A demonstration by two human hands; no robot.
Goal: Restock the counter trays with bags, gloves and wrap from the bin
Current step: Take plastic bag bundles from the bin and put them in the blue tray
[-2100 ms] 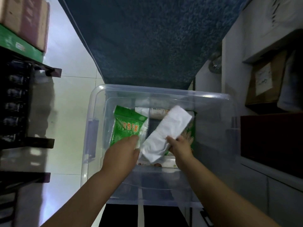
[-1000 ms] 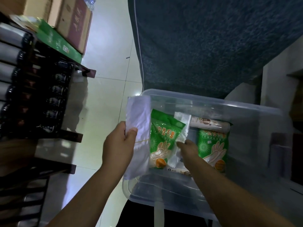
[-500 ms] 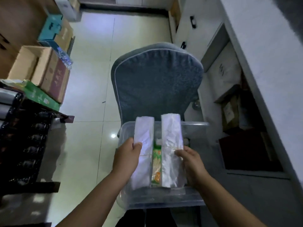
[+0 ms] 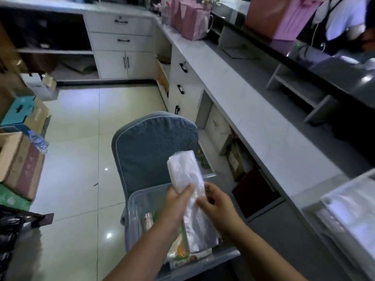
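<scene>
Both hands hold folded packs of clear plastic bags (image 4: 185, 171) together above the clear plastic bin (image 4: 135, 201). My left hand (image 4: 176, 201) grips the stack from the left; my right hand (image 4: 216, 203) touches its right side, fingers on the lower pack. The packs overlap, so I cannot tell where one ends. Inside the bin lie a wrap roll (image 4: 147, 220) and a green glove packet (image 4: 178, 248), mostly hidden by my arms. A white counter tray (image 4: 345, 201) with clear bags in it sits at the right edge.
The bin rests on a blue-grey padded chair (image 4: 150, 142). A long grey counter (image 4: 243, 98) runs along the right, with pink bags (image 4: 192, 19) at its far end and a person (image 4: 341, 21) behind it. Cardboard boxes (image 4: 18, 159) stand left; tiled floor between.
Each hand lifted a bag pack out of the bin; the two packs have come together into one stack. My head has risen from the bin toward the counter.
</scene>
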